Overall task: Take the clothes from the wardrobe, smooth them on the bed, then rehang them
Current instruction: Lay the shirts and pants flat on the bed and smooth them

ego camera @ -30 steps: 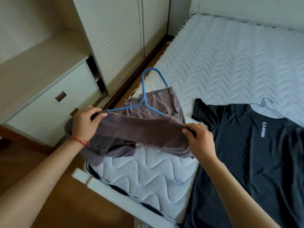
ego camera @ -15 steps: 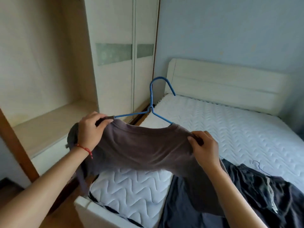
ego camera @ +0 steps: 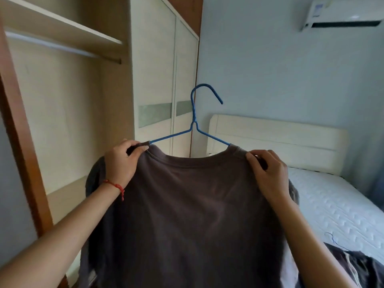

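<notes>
A brown-grey T-shirt [ego camera: 193,215] hangs upright on a blue wire hanger [ego camera: 195,121], held up in front of me. My left hand [ego camera: 121,161] pinches the shirt's left shoulder over the hanger arm. At the right shoulder, my right hand [ego camera: 268,173] grips the fabric the same way. The hanger's hook points up and to the right, free of any rail. The open wardrobe [ego camera: 68,113] stands to the left, with its hanging rail [ego camera: 62,48] bare near the top.
The bed [ego camera: 336,200] with a white quilted mattress and cream headboard lies to the right. A dark garment [ego camera: 357,265] with another blue hanger [ego camera: 332,238] lies on it at the lower right. Closed wardrobe doors [ego camera: 164,90] stand behind the hanger.
Both hands have lifted the shirt on its hanger off the bed to chest height. My view has tilted up from the mattress toward the wardrobe and wall.
</notes>
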The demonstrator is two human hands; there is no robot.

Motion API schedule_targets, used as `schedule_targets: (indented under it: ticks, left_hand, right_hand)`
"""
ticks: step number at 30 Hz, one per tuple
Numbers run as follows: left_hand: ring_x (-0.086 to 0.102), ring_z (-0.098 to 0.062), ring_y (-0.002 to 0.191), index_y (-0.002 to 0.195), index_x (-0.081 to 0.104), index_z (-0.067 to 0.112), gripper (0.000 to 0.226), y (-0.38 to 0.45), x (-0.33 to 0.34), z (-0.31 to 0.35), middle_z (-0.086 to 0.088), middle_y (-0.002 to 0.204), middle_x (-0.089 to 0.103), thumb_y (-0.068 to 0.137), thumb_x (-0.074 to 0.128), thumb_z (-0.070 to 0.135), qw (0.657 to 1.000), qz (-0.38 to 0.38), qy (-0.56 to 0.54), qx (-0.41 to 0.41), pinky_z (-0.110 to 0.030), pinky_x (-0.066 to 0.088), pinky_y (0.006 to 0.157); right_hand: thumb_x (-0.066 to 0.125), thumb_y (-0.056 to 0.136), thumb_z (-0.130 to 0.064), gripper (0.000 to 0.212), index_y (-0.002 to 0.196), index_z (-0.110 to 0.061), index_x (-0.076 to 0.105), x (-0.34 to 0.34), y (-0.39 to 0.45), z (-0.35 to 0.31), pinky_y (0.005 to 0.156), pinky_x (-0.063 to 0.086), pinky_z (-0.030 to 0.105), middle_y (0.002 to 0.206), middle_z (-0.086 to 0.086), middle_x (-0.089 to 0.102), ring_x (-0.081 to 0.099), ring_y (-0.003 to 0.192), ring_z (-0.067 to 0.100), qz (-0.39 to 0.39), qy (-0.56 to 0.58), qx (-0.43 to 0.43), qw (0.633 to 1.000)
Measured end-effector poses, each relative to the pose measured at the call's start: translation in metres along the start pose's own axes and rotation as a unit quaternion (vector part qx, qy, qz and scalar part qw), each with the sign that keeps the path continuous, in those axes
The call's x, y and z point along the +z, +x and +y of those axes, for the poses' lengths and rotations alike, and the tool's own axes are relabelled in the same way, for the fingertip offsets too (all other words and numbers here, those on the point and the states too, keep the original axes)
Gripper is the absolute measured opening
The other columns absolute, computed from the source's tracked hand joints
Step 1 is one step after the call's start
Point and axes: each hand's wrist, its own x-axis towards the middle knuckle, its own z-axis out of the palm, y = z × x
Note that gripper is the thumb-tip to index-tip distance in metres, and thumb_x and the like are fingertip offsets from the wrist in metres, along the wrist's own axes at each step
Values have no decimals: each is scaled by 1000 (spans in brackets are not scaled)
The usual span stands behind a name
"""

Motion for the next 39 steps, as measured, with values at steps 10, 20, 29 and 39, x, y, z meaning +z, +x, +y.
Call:
schedule_targets:
  ticks: [10, 20, 29, 39]
  left_hand:
    - [59, -19, 81, 89, 69, -3, 18, -20, 21, -58, -19, 88, 71, 77, 70, 11, 989, -117, -54, -72, -22, 41, 74]
    - [64, -30, 85, 87, 70, -1, 18, -44, 189, -126, -18, 88, 71, 76, 71, 12, 967, -216, -29, -128, -29, 47, 77]
    - [64, -29, 83, 81, 70, 2, 17, -68, 324, -187, -15, 85, 71, 74, 74, 16, 924, -321, 53, -203, -26, 43, 72]
    - [62, -31, 89, 89, 70, 0, 22, -40, 452, -219, -18, 93, 69, 77, 71, 18, 907, -380, 30, -180, -26, 40, 73]
  right_hand:
    - [59, 88, -23, 13, 86, -16, 69, 39, -45, 19, 69, 39, 26, 81, -6, 59, 55, 74, 15, -48, -86, 81, 992]
    - [59, 88, -23, 11, 84, -18, 69, 106, -8, 169, 72, 44, 28, 84, -4, 64, 58, 77, 14, -111, -119, 147, 976]
    - [61, 87, -18, 9, 85, -13, 68, 187, 15, 311, 74, 43, 34, 81, -2, 60, 60, 82, 24, -209, -116, 241, 941]
    - [54, 90, -19, 14, 93, -13, 66, 229, 48, 381, 74, 40, 30, 92, 4, 64, 59, 89, 22, -179, -141, 310, 923]
